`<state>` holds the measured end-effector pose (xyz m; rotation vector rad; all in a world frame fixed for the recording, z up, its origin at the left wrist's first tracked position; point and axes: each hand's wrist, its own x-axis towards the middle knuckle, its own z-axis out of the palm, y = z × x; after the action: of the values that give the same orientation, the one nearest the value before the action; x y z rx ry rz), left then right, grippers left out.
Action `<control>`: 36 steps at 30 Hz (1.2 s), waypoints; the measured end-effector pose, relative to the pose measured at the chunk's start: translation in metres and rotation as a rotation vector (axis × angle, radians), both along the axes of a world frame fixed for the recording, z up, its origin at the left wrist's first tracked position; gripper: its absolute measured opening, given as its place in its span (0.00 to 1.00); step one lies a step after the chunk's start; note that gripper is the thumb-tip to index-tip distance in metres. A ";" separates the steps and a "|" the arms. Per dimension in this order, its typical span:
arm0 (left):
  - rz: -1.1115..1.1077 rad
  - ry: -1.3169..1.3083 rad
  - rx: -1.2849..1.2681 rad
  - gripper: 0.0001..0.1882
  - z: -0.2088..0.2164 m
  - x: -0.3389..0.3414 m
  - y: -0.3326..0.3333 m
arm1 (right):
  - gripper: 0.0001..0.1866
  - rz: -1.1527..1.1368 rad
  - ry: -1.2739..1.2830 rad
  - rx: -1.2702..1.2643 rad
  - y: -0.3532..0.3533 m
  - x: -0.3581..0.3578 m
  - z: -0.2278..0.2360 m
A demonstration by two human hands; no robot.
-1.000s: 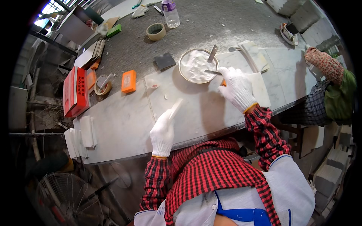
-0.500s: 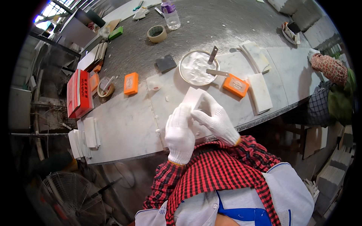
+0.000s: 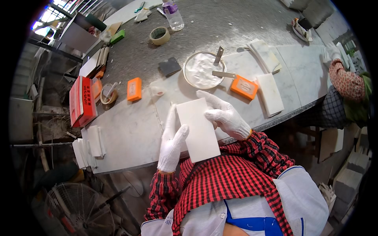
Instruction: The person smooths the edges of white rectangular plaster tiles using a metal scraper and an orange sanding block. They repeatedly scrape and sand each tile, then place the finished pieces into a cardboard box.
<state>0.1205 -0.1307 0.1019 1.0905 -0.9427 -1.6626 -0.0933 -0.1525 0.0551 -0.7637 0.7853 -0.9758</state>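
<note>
Though they're half-closed, both hands (image 3: 170,146) (image 3: 228,118) hold a slab (image 3: 201,131).

White tile (image 3: 199,129) hides some fingers of left hand (image 3: 168,147) and right hand (image 3: 230,118), its back face unseen; beyond the grip, spatula (image 3: 223,74) tip buried in white paste (image 3: 200,72); farther out, bottle (image 3: 173,17) top cropped; right of grip, co-worker (image 3: 346,76) cut by dark rim; near-left of grip, fan (image 3: 80,212) cropped below
</note>
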 end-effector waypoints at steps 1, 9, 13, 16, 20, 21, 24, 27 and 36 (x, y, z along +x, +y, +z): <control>-0.076 0.081 0.042 0.33 -0.004 -0.001 -0.001 | 0.35 -0.007 0.013 -0.009 0.001 0.005 0.001; 0.124 0.217 0.098 0.30 -0.017 -0.028 0.013 | 0.32 -0.158 0.302 -0.172 0.024 0.029 0.011; 0.136 0.230 0.104 0.31 -0.023 -0.028 0.009 | 0.31 -0.163 0.528 -0.341 0.033 0.026 0.016; 0.173 0.249 0.138 0.30 -0.024 -0.028 0.007 | 0.29 -0.070 0.558 -0.360 0.037 0.014 0.020; 0.173 0.332 0.222 0.28 -0.036 -0.018 0.009 | 0.26 -0.027 0.823 -0.347 0.033 -0.030 0.018; 0.184 0.336 0.234 0.27 -0.035 -0.018 0.009 | 0.26 -0.179 1.136 -0.531 0.026 -0.042 0.013; 0.196 0.322 0.248 0.26 -0.032 -0.020 0.008 | 0.28 -0.394 1.776 -0.714 0.005 -0.072 -0.007; 0.157 0.289 0.233 0.26 -0.037 -0.026 0.005 | 0.31 -0.350 1.842 -0.675 -0.009 -0.094 -0.041; 0.159 0.165 0.214 0.24 -0.031 -0.025 0.004 | 0.37 -0.110 0.484 0.050 0.043 -0.047 0.025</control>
<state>0.0953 -0.1270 0.0710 1.1177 -0.5674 -1.7188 -0.1401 -0.1094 0.0802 -0.9348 1.2774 -0.8739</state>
